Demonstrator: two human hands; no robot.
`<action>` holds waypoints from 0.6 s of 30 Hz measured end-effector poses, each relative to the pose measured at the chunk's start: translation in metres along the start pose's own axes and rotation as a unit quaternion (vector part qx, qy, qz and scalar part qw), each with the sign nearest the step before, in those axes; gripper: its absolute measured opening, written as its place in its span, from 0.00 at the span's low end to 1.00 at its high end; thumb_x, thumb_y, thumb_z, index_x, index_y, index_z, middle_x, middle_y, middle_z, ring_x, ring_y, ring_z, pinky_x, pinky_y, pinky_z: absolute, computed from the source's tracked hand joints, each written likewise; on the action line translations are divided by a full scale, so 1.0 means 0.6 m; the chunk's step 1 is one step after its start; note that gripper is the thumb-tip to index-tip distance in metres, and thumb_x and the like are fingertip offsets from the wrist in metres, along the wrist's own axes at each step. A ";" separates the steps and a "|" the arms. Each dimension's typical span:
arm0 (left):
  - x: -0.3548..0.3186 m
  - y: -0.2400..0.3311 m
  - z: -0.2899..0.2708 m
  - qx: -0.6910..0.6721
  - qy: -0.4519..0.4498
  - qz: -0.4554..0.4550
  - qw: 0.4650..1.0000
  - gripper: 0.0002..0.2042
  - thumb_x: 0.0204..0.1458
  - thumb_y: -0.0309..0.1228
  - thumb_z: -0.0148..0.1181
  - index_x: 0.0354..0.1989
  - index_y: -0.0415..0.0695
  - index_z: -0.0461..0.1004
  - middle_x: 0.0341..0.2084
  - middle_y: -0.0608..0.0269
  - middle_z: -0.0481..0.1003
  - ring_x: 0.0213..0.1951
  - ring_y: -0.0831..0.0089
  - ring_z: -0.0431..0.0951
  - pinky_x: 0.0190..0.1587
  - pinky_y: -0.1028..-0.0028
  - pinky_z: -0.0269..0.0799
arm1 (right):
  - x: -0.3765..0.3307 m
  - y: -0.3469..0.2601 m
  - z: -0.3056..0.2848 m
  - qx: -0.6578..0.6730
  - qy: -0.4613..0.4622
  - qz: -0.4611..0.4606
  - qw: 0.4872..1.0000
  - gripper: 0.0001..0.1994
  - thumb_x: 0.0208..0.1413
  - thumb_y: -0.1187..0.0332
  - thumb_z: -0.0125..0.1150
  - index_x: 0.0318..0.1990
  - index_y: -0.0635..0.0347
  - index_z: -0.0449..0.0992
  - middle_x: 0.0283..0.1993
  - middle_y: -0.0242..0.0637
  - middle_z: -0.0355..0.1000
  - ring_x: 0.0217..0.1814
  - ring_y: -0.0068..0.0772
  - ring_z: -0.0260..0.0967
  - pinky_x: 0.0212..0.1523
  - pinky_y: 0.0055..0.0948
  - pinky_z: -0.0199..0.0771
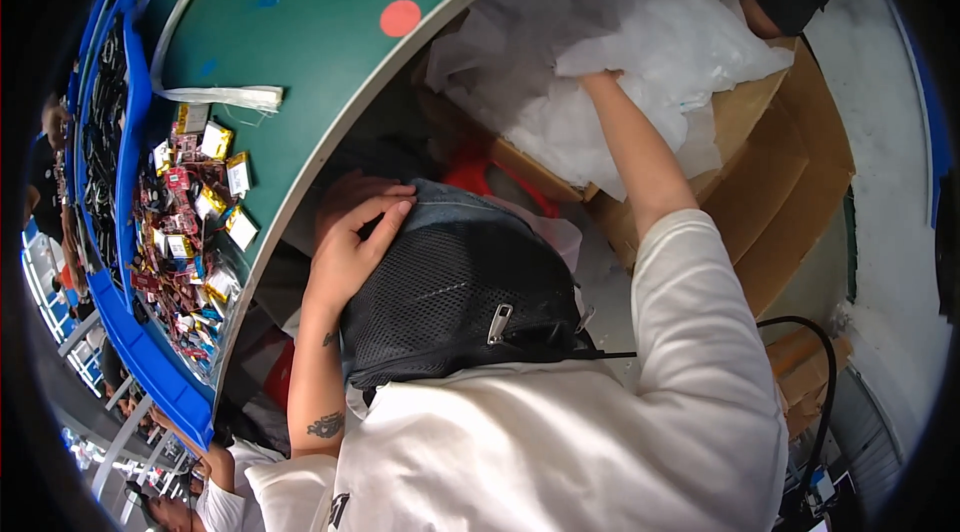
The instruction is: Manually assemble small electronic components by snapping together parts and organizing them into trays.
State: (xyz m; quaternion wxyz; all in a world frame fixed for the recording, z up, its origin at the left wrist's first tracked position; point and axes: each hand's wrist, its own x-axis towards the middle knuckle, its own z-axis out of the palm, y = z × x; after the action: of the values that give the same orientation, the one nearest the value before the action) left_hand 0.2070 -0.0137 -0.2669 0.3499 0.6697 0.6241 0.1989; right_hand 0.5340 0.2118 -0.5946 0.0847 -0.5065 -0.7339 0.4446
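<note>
Green table (330, 62) curves off to my left, with a blue tray (130, 327) along its far edge heaped with small battery packs (190, 222) and wires. Ahead, a cardboard box (780, 162) is stuffed with white plastic bags (640, 42). My right hand (603, 78) is buried in the bags (fingers hidden, so I cannot tell how it grips). My left hand (350, 242) lies flat, fingers spread, on the black mesh bag (460, 292) at my chest.

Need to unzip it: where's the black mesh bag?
In the head view, the black mesh bag sits centre, on the person's lap, under the left hand, beside the cardboard box.
</note>
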 end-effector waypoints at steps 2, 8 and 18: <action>-0.003 -0.002 0.002 -0.059 0.008 -0.057 0.997 0.05 0.48 0.28 0.60 0.29 0.39 0.78 0.32 0.59 0.78 0.40 0.62 0.76 0.53 0.63 0.63 | -0.018 0.006 -0.030 0.005 -0.008 0.011 1.000 0.14 0.51 0.66 0.59 0.45 0.59 0.74 0.46 0.36 0.73 0.48 0.32 0.69 0.50 0.30 0.66; -0.004 -0.005 -0.007 -0.003 -0.001 0.073 0.997 0.08 0.52 0.28 0.58 0.36 0.37 0.77 0.36 0.57 0.78 0.42 0.70 0.76 0.47 0.76 0.67 | -0.165 -0.270 -0.134 0.143 0.127 0.090 0.977 0.14 0.53 0.62 0.59 0.42 0.62 0.72 0.45 0.35 0.72 0.45 0.28 0.69 0.44 0.29 0.68; -0.086 0.100 -0.088 -0.146 0.019 0.162 0.976 0.10 0.46 0.25 0.61 0.38 0.37 0.77 0.35 0.54 0.78 0.38 0.63 0.77 0.44 0.71 0.70 | -0.347 -0.532 -0.129 0.699 -0.049 -0.189 0.688 0.05 0.52 0.70 0.60 0.35 0.61 0.74 0.43 0.46 0.72 0.40 0.30 0.72 0.36 0.21 0.73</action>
State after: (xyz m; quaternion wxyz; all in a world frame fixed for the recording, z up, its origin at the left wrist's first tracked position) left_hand 0.2042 -0.0511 -0.1795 0.3948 0.7001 0.4779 0.3544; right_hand 0.4639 0.0561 -0.2454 0.4605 -0.1286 -0.2940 0.8276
